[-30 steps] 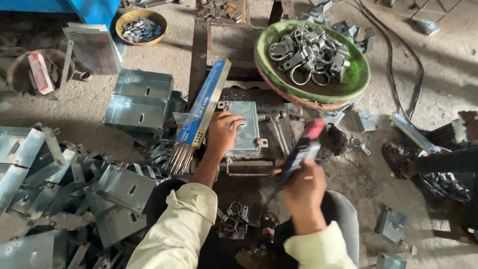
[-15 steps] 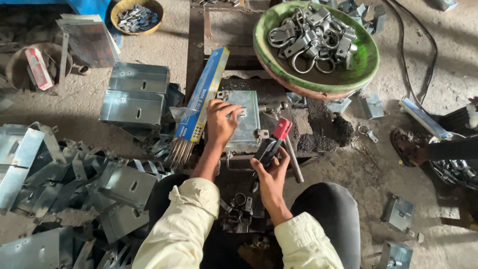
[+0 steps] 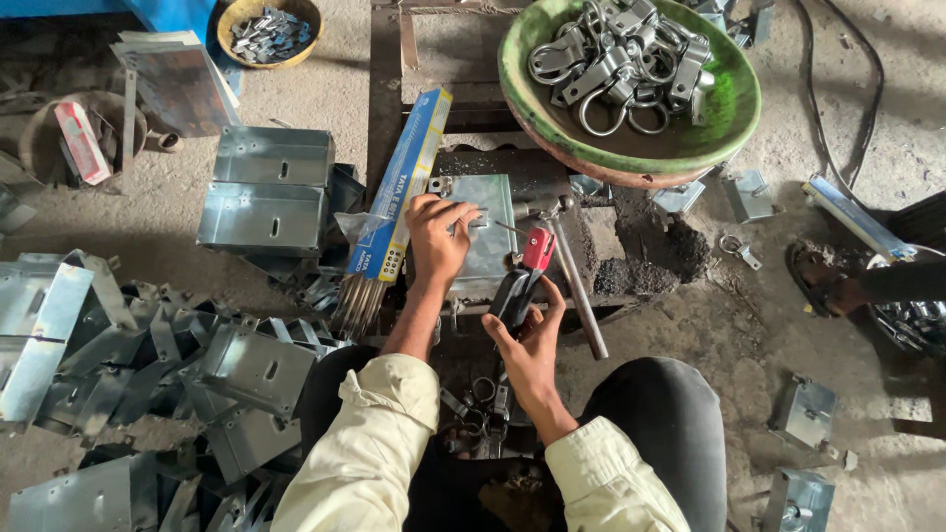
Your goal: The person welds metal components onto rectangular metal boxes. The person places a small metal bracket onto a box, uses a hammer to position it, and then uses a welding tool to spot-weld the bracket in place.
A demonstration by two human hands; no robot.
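Note:
My left hand (image 3: 437,234) presses down on a grey sheet-metal box (image 3: 487,239) lying on a dark metal work stand. My right hand (image 3: 527,340) grips a welding electrode holder (image 3: 523,279) with a red and black handle, its thin rod reaching towards the box near my left fingers. A metal hammer (image 3: 574,286) lies just right of the holder. A blue pack of welding rods (image 3: 399,192) lies left of the box, with bare rod ends (image 3: 357,303) sticking out towards me.
A green bowl (image 3: 729,118) of metal rings and clamps stands at the back right. Stacked metal boxes (image 3: 266,187) and a heap of sheet parts (image 3: 148,365) fill the left. A smaller bowl (image 3: 266,28) holds small parts. Another person's sandalled foot (image 3: 838,291) shows at the right.
My right hand has brought the electrode holder down and left, from raised at the right to close beside the box. My left hand stays on the box.

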